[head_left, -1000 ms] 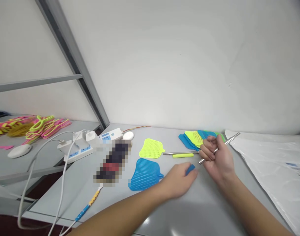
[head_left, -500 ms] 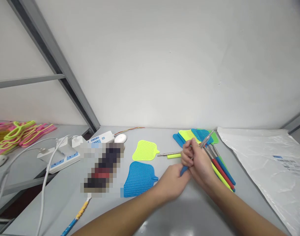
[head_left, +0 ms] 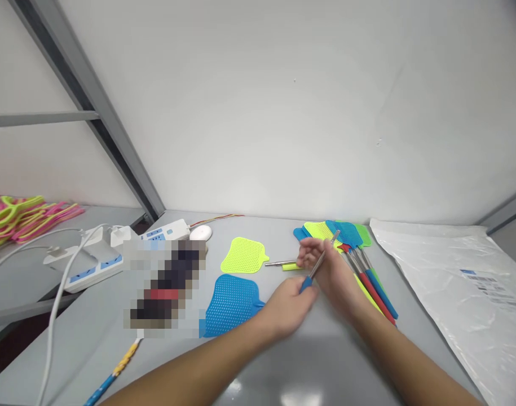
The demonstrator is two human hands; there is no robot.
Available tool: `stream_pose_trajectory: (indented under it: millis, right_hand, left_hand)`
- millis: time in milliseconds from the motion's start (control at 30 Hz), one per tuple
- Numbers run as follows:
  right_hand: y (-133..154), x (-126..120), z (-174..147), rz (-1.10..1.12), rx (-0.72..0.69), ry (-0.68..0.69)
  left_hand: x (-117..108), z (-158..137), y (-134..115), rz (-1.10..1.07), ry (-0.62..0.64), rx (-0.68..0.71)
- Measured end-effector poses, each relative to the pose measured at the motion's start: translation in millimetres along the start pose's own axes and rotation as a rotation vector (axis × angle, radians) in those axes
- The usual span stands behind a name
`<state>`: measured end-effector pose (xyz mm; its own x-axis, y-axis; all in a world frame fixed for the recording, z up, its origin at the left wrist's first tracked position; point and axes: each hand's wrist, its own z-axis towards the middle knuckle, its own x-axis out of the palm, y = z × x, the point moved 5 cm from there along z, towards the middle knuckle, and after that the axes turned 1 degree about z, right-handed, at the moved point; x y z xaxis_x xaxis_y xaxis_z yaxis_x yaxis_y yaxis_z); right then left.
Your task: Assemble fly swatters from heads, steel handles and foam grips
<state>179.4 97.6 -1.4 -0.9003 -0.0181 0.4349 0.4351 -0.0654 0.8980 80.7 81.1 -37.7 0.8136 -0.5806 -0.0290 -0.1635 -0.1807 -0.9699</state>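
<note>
2 hands meet over the grey table (head_left: 308, 361), just right of its middle, sharing 1 telescopic rod (head_left: 319, 264). The left hand (head_left: 285, 307) is closed around the rod's blue grip at the near end, thumb and fingers pinching it. The right hand (head_left: 325, 270) sits at the far end with its fingers loosely curled about the bare steel shaft; whether they clamp it or only touch it I cannot tell, as the hand is blurred. The rod's long axis runs from near-left up to far-right, tilted off the table, so the grip lies toward the left hand and the tip lies past the right fingers. Just right of the right hand lies a row of finished swatters (head_left: 367, 276). To the left lie a blue mesh head (head_left: 232, 301), a yellow mesh head (head_left: 243, 256) and a spare rod (head_left: 283, 264).
</note>
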Motion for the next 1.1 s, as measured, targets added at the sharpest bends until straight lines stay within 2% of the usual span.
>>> stream_pose_trajectory:
  millis: [133,233,367,467,600,800,1100]
  right_hand:
    - [32.7,-10.8,5.0,0.149,-0.085,-0.085]
    - [40.7,-11.2,3.7,0.256,-0.071,-0.082]
    - [31.6,-6.1,0.2,0.367,-0.024,-0.176]
    - [23.5,-1.5,-1.3,0.373,0.007,-0.277]
    - [17.7,4.6,-2.8,0.349,0.022,-0.324]
    - [6.8,7.1,-3.5,0.339,0.04,-0.31]
    - [1.1,8.6,0.6,0.328,0.054,-0.245]
  left_hand:
    - [2.7,-4.4,-5.5,0.138,0.078,0.017]
    - [4.6,-6.9,-7.0,0.194,0.097,0.031]
    - [6.8,-5.8,-0.1,0.239,0.079,0.025]
    - [7.4,-3.9,3.7,0.275,0.049,0.03]
    - [6.4,-2.4,3.4,0.307,0.026,0.046]
    - [4.8,0.1,3.3,0.323,0.013,0.088]
    - [4.9,2.7,3.6,0.273,0.011,0.067]
